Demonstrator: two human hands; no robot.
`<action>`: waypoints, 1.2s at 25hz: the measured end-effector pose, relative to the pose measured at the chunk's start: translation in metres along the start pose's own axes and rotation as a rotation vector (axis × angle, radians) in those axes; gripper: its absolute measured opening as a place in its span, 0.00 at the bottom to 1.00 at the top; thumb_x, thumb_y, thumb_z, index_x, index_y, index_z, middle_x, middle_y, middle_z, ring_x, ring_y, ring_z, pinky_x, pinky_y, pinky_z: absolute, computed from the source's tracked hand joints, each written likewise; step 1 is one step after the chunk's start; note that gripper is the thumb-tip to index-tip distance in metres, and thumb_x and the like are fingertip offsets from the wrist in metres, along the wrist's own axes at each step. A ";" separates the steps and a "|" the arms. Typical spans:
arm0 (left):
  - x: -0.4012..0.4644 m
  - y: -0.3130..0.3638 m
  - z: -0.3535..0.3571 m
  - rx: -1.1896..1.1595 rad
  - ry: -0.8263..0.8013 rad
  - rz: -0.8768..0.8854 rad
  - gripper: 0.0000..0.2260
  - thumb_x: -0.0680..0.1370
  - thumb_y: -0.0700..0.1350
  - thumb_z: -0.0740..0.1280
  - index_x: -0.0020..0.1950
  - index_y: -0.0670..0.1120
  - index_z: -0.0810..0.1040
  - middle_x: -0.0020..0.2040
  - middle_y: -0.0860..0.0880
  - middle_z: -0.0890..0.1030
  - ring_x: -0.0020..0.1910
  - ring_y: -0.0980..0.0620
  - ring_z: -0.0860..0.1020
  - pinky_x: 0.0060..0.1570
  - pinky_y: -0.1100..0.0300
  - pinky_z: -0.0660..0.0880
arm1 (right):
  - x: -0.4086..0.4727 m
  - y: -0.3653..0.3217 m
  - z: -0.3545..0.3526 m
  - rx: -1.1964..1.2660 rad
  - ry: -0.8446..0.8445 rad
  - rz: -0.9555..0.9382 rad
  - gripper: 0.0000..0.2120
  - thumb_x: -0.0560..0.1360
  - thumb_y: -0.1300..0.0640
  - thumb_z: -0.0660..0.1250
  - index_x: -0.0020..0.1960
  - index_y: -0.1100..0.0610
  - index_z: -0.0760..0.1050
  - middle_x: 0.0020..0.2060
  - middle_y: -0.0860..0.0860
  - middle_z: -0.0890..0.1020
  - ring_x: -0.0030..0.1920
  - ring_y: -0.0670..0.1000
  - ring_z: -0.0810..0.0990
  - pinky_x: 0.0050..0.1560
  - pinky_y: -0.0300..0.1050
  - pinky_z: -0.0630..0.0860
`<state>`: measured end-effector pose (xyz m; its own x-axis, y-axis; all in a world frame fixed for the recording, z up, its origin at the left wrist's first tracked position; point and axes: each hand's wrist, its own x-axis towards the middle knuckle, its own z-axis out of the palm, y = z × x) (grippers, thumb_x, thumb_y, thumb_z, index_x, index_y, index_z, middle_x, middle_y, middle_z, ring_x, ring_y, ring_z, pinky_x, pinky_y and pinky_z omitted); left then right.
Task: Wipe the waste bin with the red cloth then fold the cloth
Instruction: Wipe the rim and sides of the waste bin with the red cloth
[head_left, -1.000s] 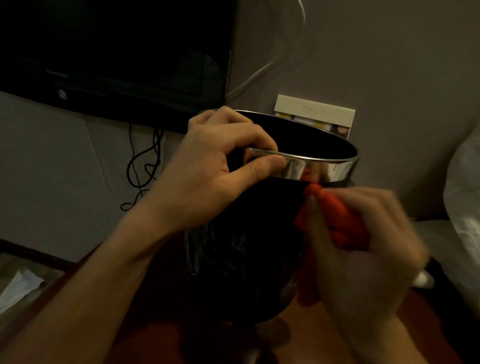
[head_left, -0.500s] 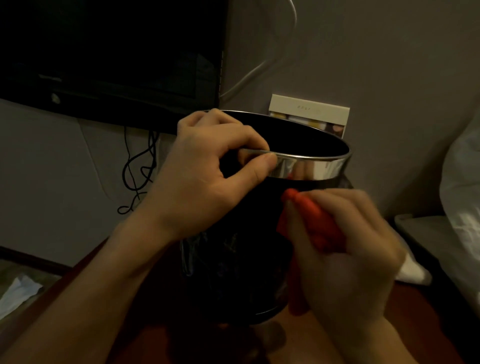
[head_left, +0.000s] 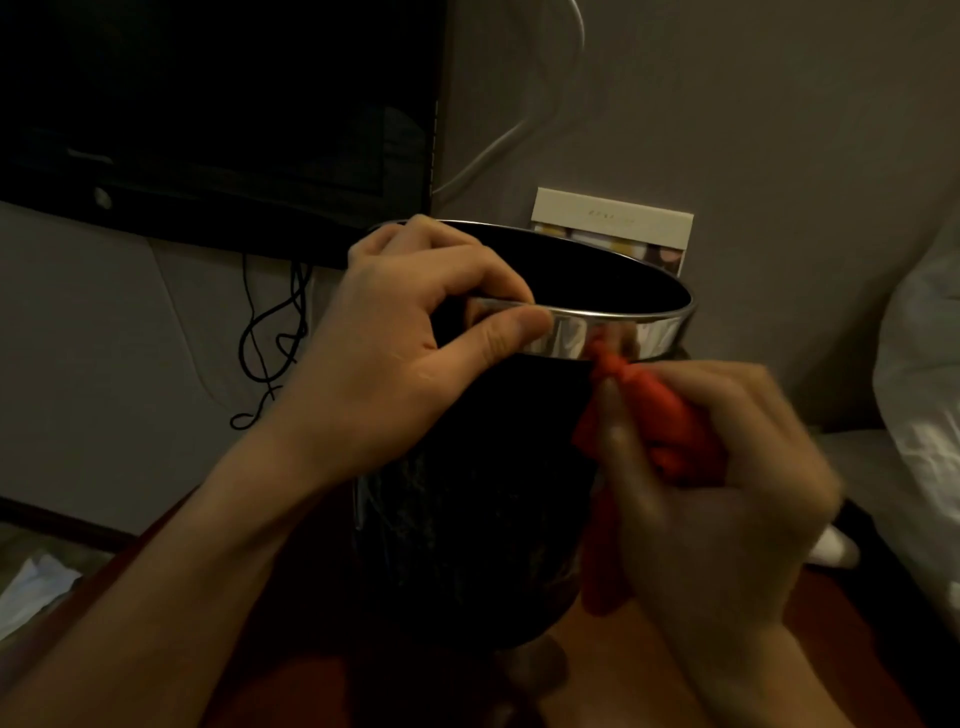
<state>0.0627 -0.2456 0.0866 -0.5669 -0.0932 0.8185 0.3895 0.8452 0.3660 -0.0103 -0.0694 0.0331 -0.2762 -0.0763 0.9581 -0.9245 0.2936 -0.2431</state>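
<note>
A black waste bin (head_left: 467, 519) with a shiny metal rim band stands upright in the middle of the head view. My left hand (head_left: 395, 358) grips that rim on the near left side, thumb outside and fingers curled over the edge. My right hand (head_left: 717, 493) holds a bunched red cloth (head_left: 660, 415) against the bin's right side, just under the metal band. Part of the cloth hangs down below my palm, and my right hand is blurred.
A dark screen (head_left: 208, 114) hangs on the wall at the upper left, with black cables (head_left: 270, 343) dangling below it. A pale box (head_left: 613, 228) leans on the wall behind the bin. White bedding (head_left: 919, 374) fills the right edge. Crumpled white paper (head_left: 36, 592) lies low left.
My right hand with the cloth slid left and down along the bin's side, then back up to just under the metal band. My left hand kept its grip on the rim.
</note>
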 end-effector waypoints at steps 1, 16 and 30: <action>0.000 0.000 0.000 0.004 0.004 0.000 0.03 0.73 0.59 0.64 0.45 0.64 0.74 0.48 0.60 0.75 0.55 0.64 0.70 0.63 0.56 0.64 | -0.007 -0.005 0.006 0.016 -0.034 -0.034 0.06 0.77 0.58 0.73 0.47 0.62 0.83 0.43 0.51 0.80 0.43 0.44 0.77 0.48 0.28 0.70; 0.001 -0.004 -0.001 0.003 0.013 0.049 0.04 0.75 0.55 0.66 0.46 0.57 0.78 0.46 0.58 0.76 0.53 0.62 0.73 0.64 0.55 0.62 | -0.017 -0.005 0.011 -0.051 -0.034 -0.115 0.07 0.76 0.58 0.74 0.47 0.62 0.84 0.44 0.49 0.79 0.44 0.45 0.77 0.48 0.30 0.70; 0.003 -0.014 -0.008 -0.114 0.058 -0.015 0.09 0.76 0.53 0.63 0.40 0.52 0.77 0.43 0.54 0.77 0.50 0.55 0.75 0.54 0.51 0.71 | 0.014 -0.017 -0.019 -0.019 0.101 -0.002 0.03 0.77 0.56 0.71 0.47 0.55 0.77 0.40 0.51 0.78 0.39 0.43 0.75 0.46 0.31 0.69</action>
<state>0.0608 -0.2620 0.0871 -0.5314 -0.1385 0.8357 0.4632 0.7785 0.4236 0.0065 -0.0578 0.0538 -0.2458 0.0197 0.9691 -0.9195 0.3118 -0.2395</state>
